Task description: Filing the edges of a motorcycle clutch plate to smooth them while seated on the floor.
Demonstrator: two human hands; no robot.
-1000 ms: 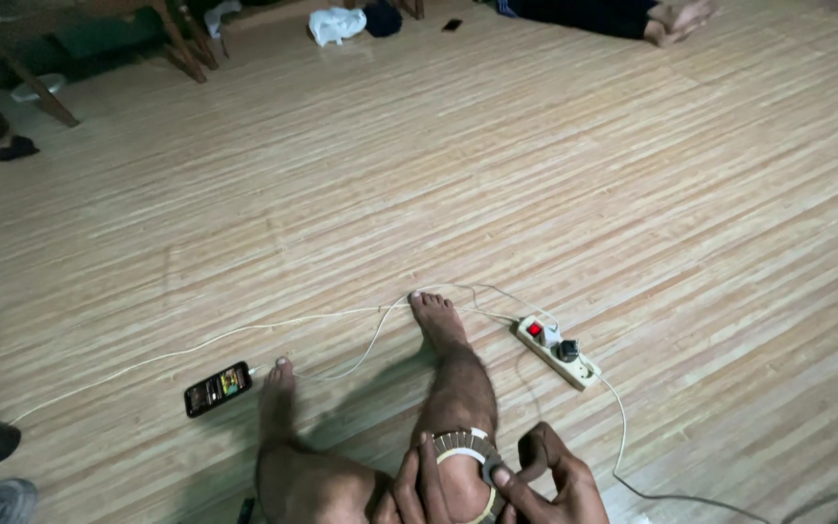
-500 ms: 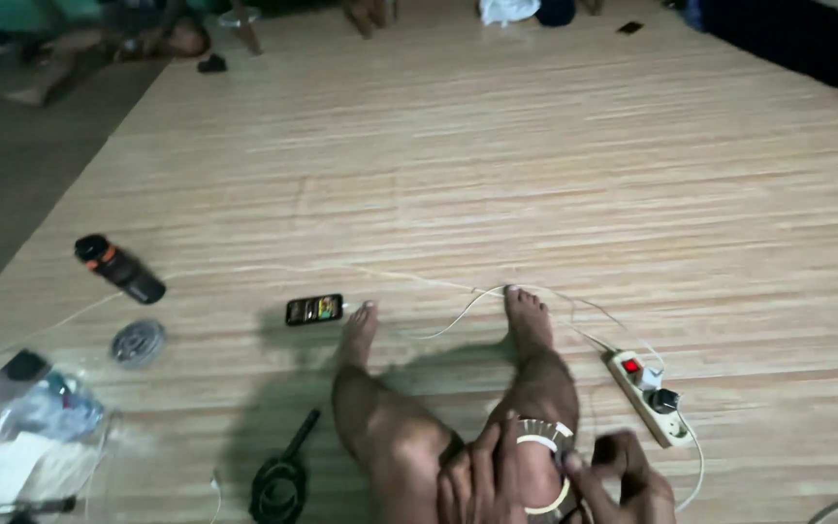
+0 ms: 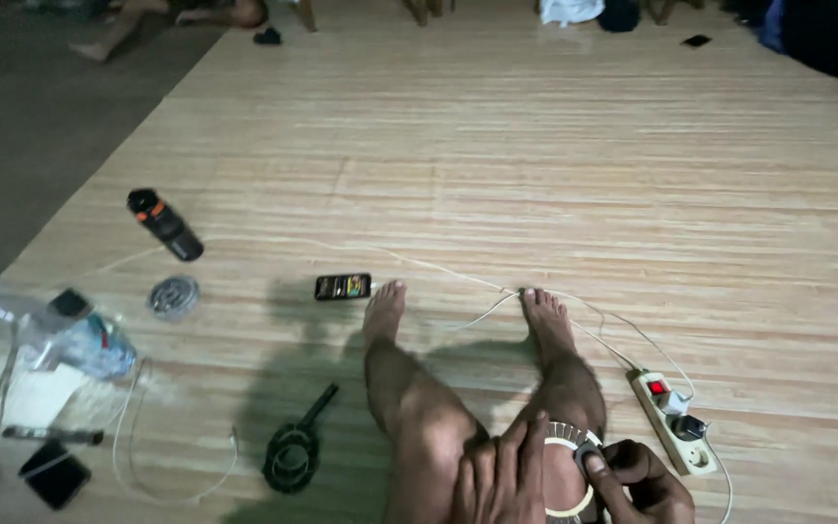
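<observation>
I sit on a wooden floor with both bare legs stretched forward. A white ring (image 3: 563,444) with a dark striped edge lies over my right knee. My left hand (image 3: 501,477) presses on the knee and holds the ring's left side. My right hand (image 3: 640,480) pinches a small grey roll (image 3: 589,454) against the ring's right edge. The lower part of the ring runs out of the frame.
A white power strip (image 3: 673,425) with a red switch and plugs lies right of my leg, its thin white cable (image 3: 458,277) running past my toes. To the left lie a lit phone (image 3: 342,286), black bottle (image 3: 165,224), round tin (image 3: 174,296), plastic bottle (image 3: 65,338) and black looped tool (image 3: 293,451).
The view has swung left, bringing the bottles, tin and black loop into sight. Both hands stay on the ring at my right knee.
</observation>
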